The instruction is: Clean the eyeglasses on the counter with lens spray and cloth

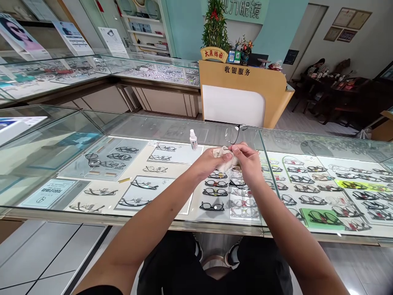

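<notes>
My left hand (210, 161) is closed around a crumpled beige cloth (225, 155), its thumb pressed on top. The fingers of my right hand (248, 160) pinch at the cloth's right edge, touching the left hand's fingertips. Whatever the folds may cover is hidden. Just beyond the fingers is a thin-rimmed pair of glasses (238, 134) with a dark temple; I cannot tell whether it touches my hand. A small white spray bottle (193, 140) stands upright on the glass counter (147, 127), left of the cloth.
Under the counter glass lie rows of eyeglass frames (212, 206), more of them to the right (325, 217). A wooden cashier desk (242, 71) with a plant stands beyond. Other glass showcases (150, 73) line the back left. A person (316, 67) sits at the far right.
</notes>
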`<state>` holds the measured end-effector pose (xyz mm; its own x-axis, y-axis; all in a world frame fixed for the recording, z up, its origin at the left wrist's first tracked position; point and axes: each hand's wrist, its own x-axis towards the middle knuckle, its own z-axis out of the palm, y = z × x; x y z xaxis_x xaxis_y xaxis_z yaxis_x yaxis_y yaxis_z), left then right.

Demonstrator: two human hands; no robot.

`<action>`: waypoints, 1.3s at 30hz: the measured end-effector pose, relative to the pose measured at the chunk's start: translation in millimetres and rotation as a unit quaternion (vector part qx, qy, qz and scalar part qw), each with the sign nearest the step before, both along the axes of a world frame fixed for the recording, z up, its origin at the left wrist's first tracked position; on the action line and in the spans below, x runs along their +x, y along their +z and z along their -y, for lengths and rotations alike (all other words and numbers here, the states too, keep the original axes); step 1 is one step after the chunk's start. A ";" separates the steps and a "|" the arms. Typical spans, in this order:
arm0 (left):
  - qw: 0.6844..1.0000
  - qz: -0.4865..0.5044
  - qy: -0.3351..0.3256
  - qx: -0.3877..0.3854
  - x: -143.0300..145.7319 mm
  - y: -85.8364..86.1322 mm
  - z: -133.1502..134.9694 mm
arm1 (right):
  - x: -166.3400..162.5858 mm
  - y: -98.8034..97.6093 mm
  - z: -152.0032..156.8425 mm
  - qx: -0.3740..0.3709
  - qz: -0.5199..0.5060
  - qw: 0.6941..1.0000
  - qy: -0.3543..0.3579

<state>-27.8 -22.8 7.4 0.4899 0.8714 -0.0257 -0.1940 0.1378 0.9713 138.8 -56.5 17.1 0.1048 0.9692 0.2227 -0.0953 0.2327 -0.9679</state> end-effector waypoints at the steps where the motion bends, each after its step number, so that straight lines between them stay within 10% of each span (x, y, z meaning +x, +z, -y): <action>1: 1.000 0.004 -0.007 -0.001 0.0 0.1 -0.1 | 0.5 -1.7 -1.3 -0.007 -0.006 1.000 -0.002; 39: 0.999 0.003 0.028 0.035 4.7 -2.1 0.0 | 2.1 -2.1 -8.3 -0.081 -0.117 0.989 0.029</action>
